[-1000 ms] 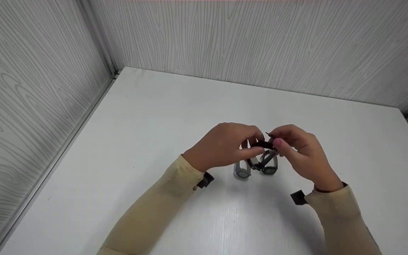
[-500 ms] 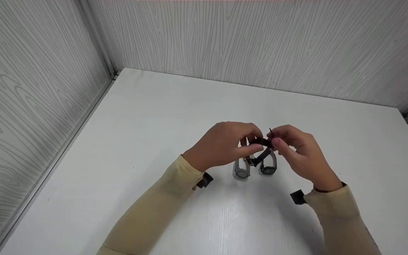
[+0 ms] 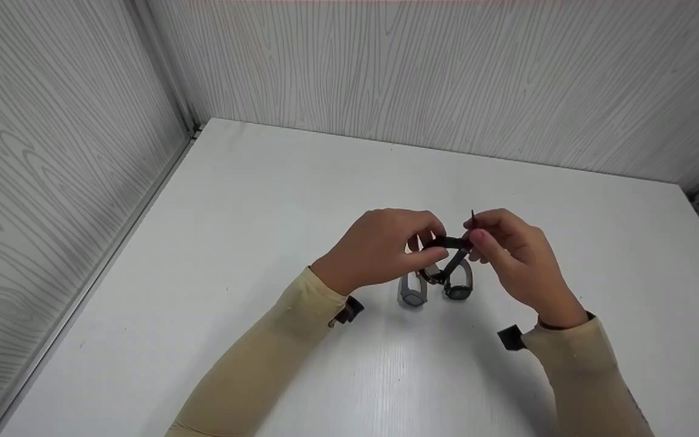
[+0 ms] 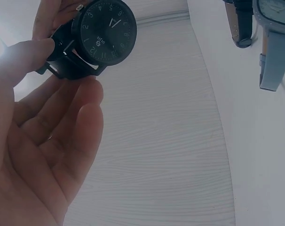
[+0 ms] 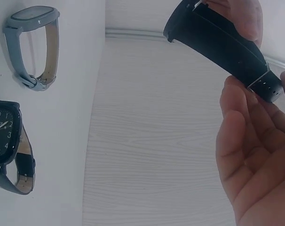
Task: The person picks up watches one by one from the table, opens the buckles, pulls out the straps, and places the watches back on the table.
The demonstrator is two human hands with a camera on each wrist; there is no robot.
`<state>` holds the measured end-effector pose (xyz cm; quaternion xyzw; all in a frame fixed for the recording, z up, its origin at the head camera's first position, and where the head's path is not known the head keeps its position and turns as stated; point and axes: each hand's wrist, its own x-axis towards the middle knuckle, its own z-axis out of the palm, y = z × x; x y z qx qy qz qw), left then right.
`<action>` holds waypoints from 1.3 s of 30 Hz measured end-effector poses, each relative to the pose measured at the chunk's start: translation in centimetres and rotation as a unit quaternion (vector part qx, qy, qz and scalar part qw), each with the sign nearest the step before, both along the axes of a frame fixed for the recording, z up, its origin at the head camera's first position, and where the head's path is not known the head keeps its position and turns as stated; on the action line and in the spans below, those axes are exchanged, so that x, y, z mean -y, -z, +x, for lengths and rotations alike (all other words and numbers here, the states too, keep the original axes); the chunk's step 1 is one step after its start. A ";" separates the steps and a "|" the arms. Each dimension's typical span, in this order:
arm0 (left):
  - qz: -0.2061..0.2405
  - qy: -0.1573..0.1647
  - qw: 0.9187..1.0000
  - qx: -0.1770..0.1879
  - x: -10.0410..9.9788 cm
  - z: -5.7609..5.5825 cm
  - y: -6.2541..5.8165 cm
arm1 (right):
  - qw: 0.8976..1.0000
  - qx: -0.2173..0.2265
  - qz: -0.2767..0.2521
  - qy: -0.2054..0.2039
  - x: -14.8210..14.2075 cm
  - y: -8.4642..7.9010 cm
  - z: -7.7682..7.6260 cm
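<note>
A black wristwatch (image 3: 455,262) with a round dial is held up between both hands over the table. My left hand (image 3: 386,249) grips its strap with thumb and fingers; in the left wrist view the dial (image 4: 109,33) faces the camera, right beside that thumb. At the other end, my right hand (image 3: 516,261) pinches the strap around the buckle (image 5: 259,81), seen in the right wrist view. A thin dark strap tip (image 3: 472,216) pokes up above the right fingers. Some of the strap is hidden behind the fingers of both hands.
Two more watches stand on the white table (image 3: 301,182) below the hands: a grey one (image 3: 413,297) and a black one with a squarish dial (image 3: 459,292). Wood-grain panels (image 3: 386,67) enclose the table at the back and left. A small black block (image 3: 511,338) sits at the right cuff.
The strap tip at the right fingers has swung from slanting left to nearly upright. The left hand has drifted slightly left, the right slightly right, spreading the watch between them.
</note>
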<state>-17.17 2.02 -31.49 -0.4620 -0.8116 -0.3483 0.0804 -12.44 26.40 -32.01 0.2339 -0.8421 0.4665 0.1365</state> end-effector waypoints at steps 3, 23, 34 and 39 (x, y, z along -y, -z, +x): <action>-0.009 -0.001 1.000 0.010 0.0 0.0 0.1 | 1.000 0.011 0.005 0.007 0.1 -0.1 0.0; -0.040 0.028 0.996 0.080 -1.1 0.6 0.9 | 1.000 0.009 0.024 0.011 0.3 0.1 0.0; -0.030 0.000 0.998 0.056 -1.2 0.7 0.7 | 0.999 -0.033 0.028 -0.007 0.2 0.2 -0.1; -0.012 0.003 0.998 0.068 -1.3 0.7 0.7 | 0.999 -0.038 0.026 -0.018 0.1 0.2 -0.1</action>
